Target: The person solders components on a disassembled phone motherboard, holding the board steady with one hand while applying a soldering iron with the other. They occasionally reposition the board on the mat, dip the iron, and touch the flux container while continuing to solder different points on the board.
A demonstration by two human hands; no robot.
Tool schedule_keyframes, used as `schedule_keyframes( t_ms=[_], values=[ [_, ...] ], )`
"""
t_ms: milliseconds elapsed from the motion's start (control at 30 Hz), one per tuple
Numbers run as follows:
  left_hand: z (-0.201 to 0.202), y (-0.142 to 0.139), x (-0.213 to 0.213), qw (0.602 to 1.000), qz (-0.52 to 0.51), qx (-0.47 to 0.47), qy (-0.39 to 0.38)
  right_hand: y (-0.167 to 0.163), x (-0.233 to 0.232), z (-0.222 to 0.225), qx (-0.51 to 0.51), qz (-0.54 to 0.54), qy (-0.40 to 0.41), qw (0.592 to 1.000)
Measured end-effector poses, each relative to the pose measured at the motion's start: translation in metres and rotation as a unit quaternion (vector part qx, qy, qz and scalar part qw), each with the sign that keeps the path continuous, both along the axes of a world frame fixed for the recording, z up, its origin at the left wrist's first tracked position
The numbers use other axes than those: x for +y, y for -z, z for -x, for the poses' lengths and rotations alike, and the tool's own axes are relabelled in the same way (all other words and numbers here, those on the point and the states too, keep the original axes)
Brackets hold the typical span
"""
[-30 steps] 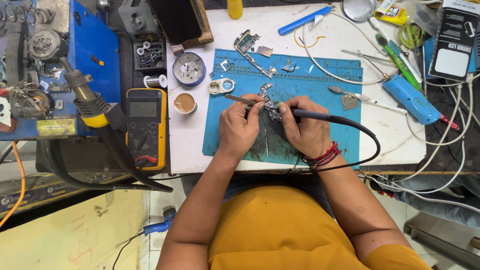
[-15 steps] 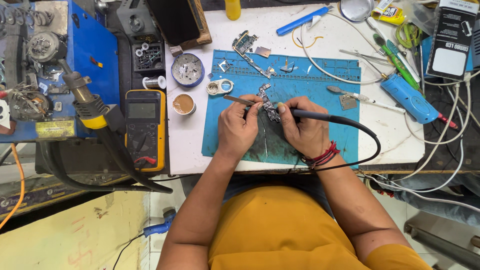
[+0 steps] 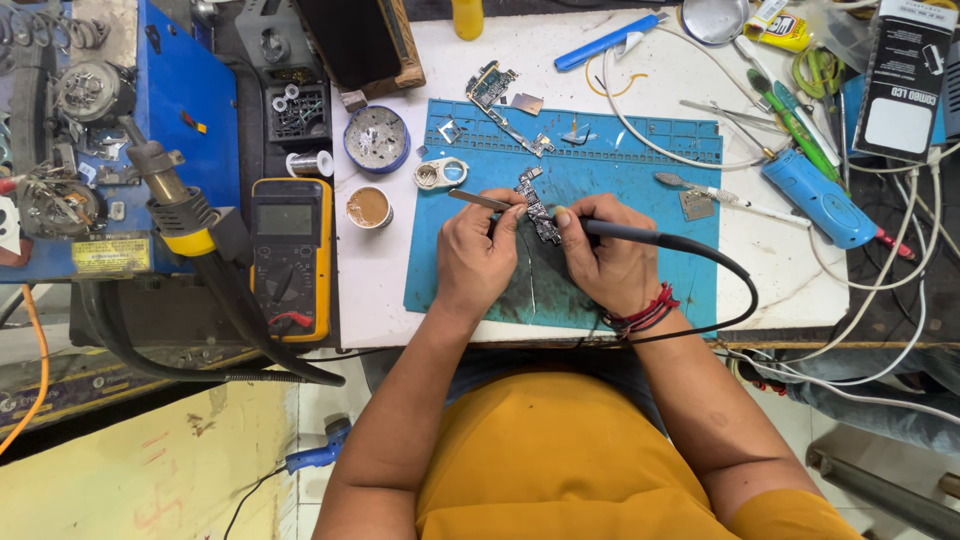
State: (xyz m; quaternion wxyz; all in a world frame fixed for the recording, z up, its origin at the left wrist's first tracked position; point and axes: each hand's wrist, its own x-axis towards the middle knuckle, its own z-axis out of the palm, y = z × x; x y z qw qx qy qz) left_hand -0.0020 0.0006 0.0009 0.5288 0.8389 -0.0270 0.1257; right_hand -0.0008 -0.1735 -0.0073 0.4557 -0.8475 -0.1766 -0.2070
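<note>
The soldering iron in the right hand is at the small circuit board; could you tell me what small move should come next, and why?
Probably touch the soldering iron tip down onto the circuit board: the right hand holds it right at the board's edge, while the left hand steadies the board with tweezers.

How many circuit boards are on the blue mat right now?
2: one narrow circuit board between the left hand and right hand; another circuit board at the blue mat's top-left edge. Small pieces may hide more.
</note>
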Motion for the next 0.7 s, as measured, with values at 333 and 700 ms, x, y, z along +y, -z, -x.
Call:
schedule_keyframes(
  t_ms=[333, 700],
  values=[
    [0.0000, 0.0017, 0.0003, 1.000, 0.005, -0.012, 0.004, 0.0005, -0.0011, 0.0005, -0.010, -0.001, 0.008, 1.000],
    [-0.0002, 0.0005, -0.0008, 1.000, -0.001, 0.015, -0.001, 0.0021, -0.0021, 0.0009, -0.002, -0.004, 0.001, 1.000]
  ],
)
